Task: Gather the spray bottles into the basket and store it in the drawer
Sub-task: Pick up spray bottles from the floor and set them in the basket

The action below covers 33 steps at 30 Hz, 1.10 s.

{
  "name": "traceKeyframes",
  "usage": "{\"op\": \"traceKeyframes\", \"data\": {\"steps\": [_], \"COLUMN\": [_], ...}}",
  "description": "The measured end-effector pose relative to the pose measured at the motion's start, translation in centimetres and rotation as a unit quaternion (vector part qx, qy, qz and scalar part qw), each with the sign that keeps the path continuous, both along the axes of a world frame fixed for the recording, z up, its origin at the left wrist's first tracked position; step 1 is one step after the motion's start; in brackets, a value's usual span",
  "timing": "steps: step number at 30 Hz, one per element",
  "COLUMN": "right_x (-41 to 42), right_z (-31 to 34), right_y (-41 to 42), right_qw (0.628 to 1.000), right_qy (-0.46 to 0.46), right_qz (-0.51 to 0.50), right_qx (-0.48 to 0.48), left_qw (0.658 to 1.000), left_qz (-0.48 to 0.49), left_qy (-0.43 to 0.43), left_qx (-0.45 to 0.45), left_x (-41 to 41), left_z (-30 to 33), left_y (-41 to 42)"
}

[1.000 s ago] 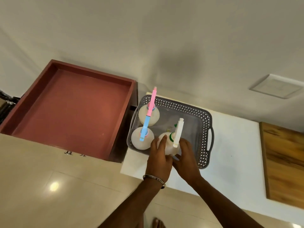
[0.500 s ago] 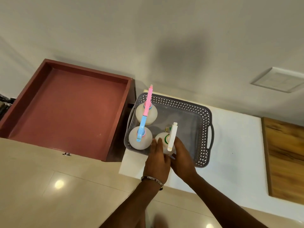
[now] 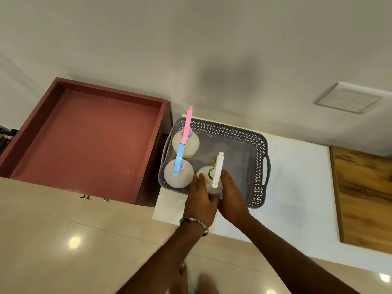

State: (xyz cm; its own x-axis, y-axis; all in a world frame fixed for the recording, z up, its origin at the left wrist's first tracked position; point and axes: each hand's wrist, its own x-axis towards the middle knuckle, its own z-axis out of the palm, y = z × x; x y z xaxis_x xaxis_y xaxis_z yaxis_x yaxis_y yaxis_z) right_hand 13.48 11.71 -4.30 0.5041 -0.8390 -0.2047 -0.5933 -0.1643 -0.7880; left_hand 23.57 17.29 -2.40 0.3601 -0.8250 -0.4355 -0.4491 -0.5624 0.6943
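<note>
A grey perforated basket point(image 3: 257, 166) stands on the white counter point(image 3: 297, 187). Inside it, along the left wall, stand a bottle with a pink spray head point(image 3: 186, 143) and one with a blue spray head point(image 3: 178, 174). A third bottle with a white spray head and green collar point(image 3: 212, 177) stands at the basket's near side. My left hand point(image 3: 200, 200) and my right hand point(image 3: 231, 196) hold this bottle from both sides, fingers wrapped round its body. The open reddish-brown drawer point(image 3: 84, 141) lies empty to the left of the basket.
A wooden board point(image 3: 364, 194) lies on the counter at the far right. A white wall plate point(image 3: 350, 99) sits on the wall above. Two metal knobs point(image 3: 95, 197) show at the drawer's front. Glossy beige floor tiles lie below.
The white-headed bottle has sunk a little lower into the basket between both hands. The camera view shifted slightly.
</note>
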Motion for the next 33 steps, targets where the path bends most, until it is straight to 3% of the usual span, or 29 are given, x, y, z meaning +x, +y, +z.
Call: {"op": "traceKeyframes", "data": {"steps": [6,13,20,33], "right_x": [-0.7,-2.4,-3.2,0.1], "right_z": [1.3,3.2,5.3,4.5], "right_y": [1.8,7.5,14.6,30.8], "right_qw": [0.999,0.994,0.988,0.922], "right_qy": [-0.026,0.058,0.111,0.186], "right_qz": [-0.021,-0.049,0.065,0.322], "right_qx": [-0.023,-0.083,-0.089,-0.109], "left_qw": [0.998,0.983,0.977,0.963], "left_qz": [0.035,0.119,0.129,0.256], "left_qy": [-0.014,-0.013,-0.053,-0.082], "left_qx": [-0.048,-0.140,-0.162,-0.018], "left_x": [-0.8,-1.8,-1.8,1.3], "left_z": [0.8,2.5,2.4,-2.6], "left_y": [2.1,8.5,18.3,44.3]}}
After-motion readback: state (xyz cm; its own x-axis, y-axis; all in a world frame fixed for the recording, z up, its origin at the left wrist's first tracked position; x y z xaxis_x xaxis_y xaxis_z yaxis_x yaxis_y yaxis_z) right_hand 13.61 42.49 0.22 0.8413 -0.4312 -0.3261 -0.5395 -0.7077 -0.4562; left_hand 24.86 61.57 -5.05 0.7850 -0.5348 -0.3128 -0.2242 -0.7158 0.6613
